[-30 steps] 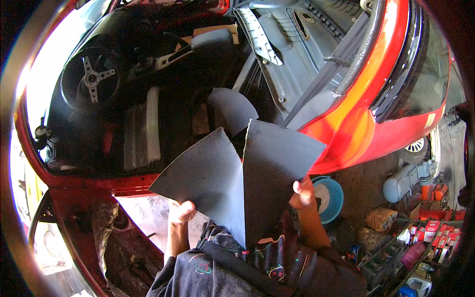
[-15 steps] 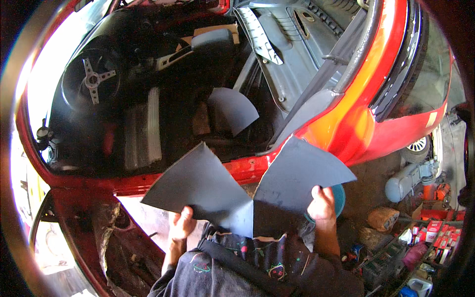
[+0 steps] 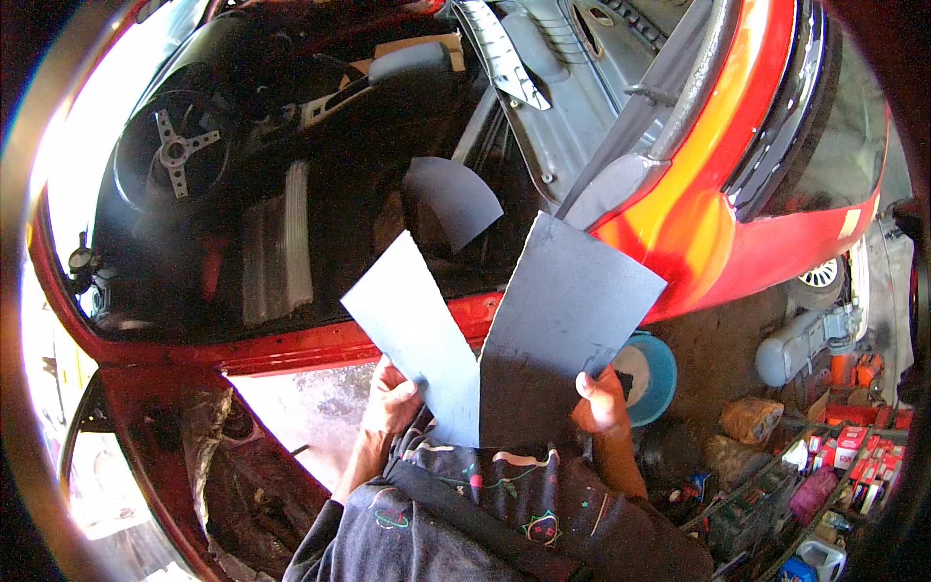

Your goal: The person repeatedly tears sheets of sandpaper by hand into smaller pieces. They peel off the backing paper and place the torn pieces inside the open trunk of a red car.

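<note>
A grey sheet of sandpaper is held up in front of my chest, split down its middle from the top edge. Its paler left half (image 3: 412, 335) and darker right half (image 3: 572, 310) spread into a V, meeting along a line low down. My left hand (image 3: 393, 398) pinches the outer edge of the left half, thumb on top. On the other side, my right hand (image 3: 603, 400) grips the lower outer edge of the right half, thumb in front and fingers behind. Another curved grey sheet (image 3: 454, 202) lies inside the car beyond.
A red car's sill (image 3: 291, 352) runs across in front of me. Inside is a steering wheel (image 3: 175, 152). A blue bucket (image 3: 662, 383) stands right of my right hand. Farther right are a grey tank (image 3: 787, 347) and several small red boxes (image 3: 863, 461).
Both hands have drawn inward, and the two halves now stand more upright and closer together. The left half has turned and looks brighter. More of the bucket shows.
</note>
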A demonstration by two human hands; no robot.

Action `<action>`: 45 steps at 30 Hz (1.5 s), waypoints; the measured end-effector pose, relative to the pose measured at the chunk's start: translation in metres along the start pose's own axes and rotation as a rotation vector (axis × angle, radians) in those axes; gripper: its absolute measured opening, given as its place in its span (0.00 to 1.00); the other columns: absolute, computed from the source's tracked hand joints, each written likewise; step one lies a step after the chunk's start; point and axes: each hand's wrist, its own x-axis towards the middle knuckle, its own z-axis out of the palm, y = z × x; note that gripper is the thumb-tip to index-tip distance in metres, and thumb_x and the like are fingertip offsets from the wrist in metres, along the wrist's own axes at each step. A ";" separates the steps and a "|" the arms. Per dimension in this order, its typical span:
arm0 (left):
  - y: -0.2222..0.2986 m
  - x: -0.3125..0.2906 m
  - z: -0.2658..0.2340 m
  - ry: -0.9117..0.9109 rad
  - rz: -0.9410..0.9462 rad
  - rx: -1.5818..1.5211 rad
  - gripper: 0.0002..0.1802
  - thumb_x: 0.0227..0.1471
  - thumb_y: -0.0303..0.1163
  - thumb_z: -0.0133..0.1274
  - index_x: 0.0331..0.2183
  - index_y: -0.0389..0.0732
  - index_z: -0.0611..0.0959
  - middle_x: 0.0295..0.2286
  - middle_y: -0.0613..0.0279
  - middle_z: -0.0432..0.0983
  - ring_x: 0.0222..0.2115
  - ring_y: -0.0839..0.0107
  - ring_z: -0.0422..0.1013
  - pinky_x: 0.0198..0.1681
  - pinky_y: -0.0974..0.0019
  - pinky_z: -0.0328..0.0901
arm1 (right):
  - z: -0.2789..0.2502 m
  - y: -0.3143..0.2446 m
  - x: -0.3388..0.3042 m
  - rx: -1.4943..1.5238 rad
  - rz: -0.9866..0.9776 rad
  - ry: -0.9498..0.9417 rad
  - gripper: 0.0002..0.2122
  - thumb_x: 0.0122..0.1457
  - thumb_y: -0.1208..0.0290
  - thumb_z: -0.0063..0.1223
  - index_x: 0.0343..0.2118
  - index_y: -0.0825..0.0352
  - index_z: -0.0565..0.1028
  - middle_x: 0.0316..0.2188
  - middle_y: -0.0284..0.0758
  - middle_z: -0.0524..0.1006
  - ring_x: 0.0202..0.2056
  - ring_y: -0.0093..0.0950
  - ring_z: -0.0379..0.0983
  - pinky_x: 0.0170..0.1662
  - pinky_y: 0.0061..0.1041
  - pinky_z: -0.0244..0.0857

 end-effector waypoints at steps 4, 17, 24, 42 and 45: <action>-0.006 0.006 0.022 -0.022 0.105 -0.055 0.22 0.46 0.24 0.52 0.45 0.38 0.67 0.43 0.57 0.69 0.47 0.64 0.63 0.52 0.57 0.56 | 0.010 -0.015 0.001 -0.224 -0.009 0.069 0.18 0.55 0.70 0.47 0.47 0.71 0.65 0.45 0.34 0.68 0.46 0.26 0.62 0.53 0.28 0.49; 0.054 -0.023 -0.008 0.672 0.685 0.950 0.18 0.53 0.31 0.46 0.45 0.34 0.69 0.38 0.59 0.71 0.38 0.70 0.66 0.44 0.68 0.59 | -0.007 -0.088 -0.017 -0.223 -0.337 0.594 0.15 0.54 0.74 0.46 0.45 0.73 0.65 0.39 0.34 0.69 0.40 0.24 0.63 0.42 0.24 0.58; 0.095 -0.032 -0.167 1.006 0.373 1.083 0.22 0.54 0.34 0.45 0.48 0.32 0.66 0.45 0.52 0.66 0.45 0.65 0.61 0.49 0.65 0.54 | -0.012 -0.090 -0.011 -0.499 -0.429 0.248 0.20 0.48 0.78 0.46 0.47 0.75 0.65 0.40 0.37 0.71 0.41 0.28 0.66 0.46 0.27 0.57; 0.082 0.126 -0.178 0.091 -0.349 0.530 0.37 0.50 0.52 0.47 0.52 0.34 0.63 0.47 0.50 0.65 0.46 0.59 0.63 0.48 0.58 0.58 | 0.115 0.150 0.193 -0.598 0.167 0.150 0.11 0.54 0.70 0.50 0.38 0.70 0.70 0.32 0.30 0.73 0.33 0.19 0.66 0.37 0.21 0.61; 0.083 0.136 -0.160 -0.020 -0.145 0.881 0.34 0.44 0.38 0.55 0.50 0.31 0.64 0.44 0.45 0.68 0.46 0.57 0.65 0.47 0.62 0.59 | 0.142 0.173 0.195 -0.977 0.138 0.129 0.25 0.51 0.66 0.55 0.49 0.74 0.61 0.43 0.44 0.69 0.45 0.33 0.65 0.48 0.29 0.58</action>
